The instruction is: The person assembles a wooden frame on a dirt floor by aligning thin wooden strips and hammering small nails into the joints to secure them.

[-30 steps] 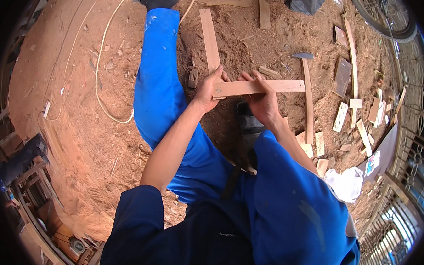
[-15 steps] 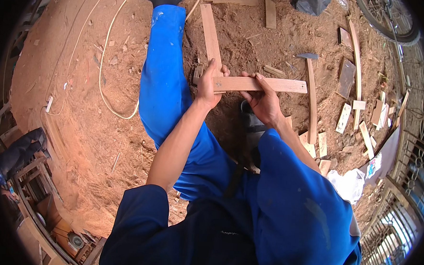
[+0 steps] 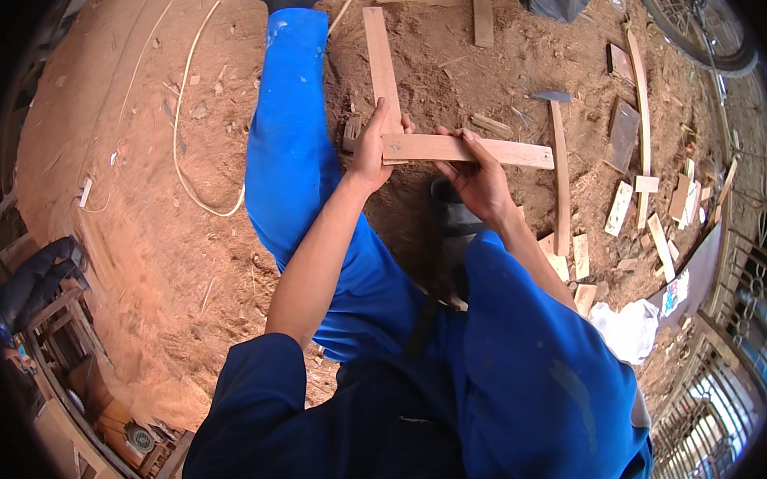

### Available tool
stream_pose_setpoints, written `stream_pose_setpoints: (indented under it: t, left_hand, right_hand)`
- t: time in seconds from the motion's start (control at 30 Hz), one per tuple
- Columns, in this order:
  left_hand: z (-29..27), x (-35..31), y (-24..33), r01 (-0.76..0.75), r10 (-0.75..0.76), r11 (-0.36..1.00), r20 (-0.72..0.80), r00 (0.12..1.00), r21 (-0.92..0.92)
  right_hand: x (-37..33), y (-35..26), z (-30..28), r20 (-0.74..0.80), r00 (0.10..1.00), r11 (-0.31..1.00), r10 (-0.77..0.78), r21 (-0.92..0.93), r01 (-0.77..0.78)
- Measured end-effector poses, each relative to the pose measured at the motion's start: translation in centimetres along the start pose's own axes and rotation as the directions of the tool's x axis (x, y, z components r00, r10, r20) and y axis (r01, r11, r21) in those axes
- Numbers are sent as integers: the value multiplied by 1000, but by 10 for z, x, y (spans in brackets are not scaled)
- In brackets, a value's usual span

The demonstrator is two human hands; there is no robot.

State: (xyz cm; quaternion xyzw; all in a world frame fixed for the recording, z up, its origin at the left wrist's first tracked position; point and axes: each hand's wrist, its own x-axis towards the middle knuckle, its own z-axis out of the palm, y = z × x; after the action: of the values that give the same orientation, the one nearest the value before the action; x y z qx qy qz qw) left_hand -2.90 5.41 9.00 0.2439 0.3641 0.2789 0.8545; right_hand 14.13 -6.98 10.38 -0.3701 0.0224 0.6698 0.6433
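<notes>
Two flat wooden strips meet in an L between my hands. One wooden strip (image 3: 378, 61) points away from me; the other wooden strip (image 3: 492, 152) runs to the right, lying over the first at the corner. My left hand (image 3: 374, 152) is closed around that corner, thumb up along the far-pointing strip. My right hand (image 3: 478, 177) grips the crosswise strip near its middle, fingers on its far side. Small dark marks show at the strip ends. To the right, a hammer (image 3: 559, 175) with a long wooden handle lies on the ground.
Sawdust-strewn dirt surrounds my blue-trousered leg (image 3: 285, 139). Several wood offcuts (image 3: 617, 208) and a long thin strip (image 3: 640, 105) lie at the right, near a bicycle wheel (image 3: 702, 35) and a metal grille (image 3: 694, 438). A pale hose (image 3: 180, 142) curves on the left. Someone's dark-clad leg (image 3: 39, 282) shows at far left.
The view has shifted slightly. My hands still hold the joined strips, which look almost unchanged in angle and place.
</notes>
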Motion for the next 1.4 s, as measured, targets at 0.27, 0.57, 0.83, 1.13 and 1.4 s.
stream_pose_setpoints:
  t: [0.27,0.57,0.83,1.13,1.4]
  left_hand:
    - [-3,-1,8,-120,112,965,45,993,233]
    - [4,-11,20,-183,184,983,126,975,-17]
    - [-6,-8,20,-154,165,983,120,979,-98]
    - [-3,-2,21,-129,107,970,117,987,204]
    - [-6,7,9,-76,56,979,109,992,192]
  right_hand:
    - [-8,21,-22,48,972,968,229,-119,-222]
    - [-9,26,-25,60,952,936,301,-211,-283]
    - [-20,20,-26,-10,954,860,300,-430,-275]
    - [-91,-62,-97,-111,949,-191,-294,-966,-172]
    - [-120,-21,-105,-395,890,-370,-229,-810,-455]
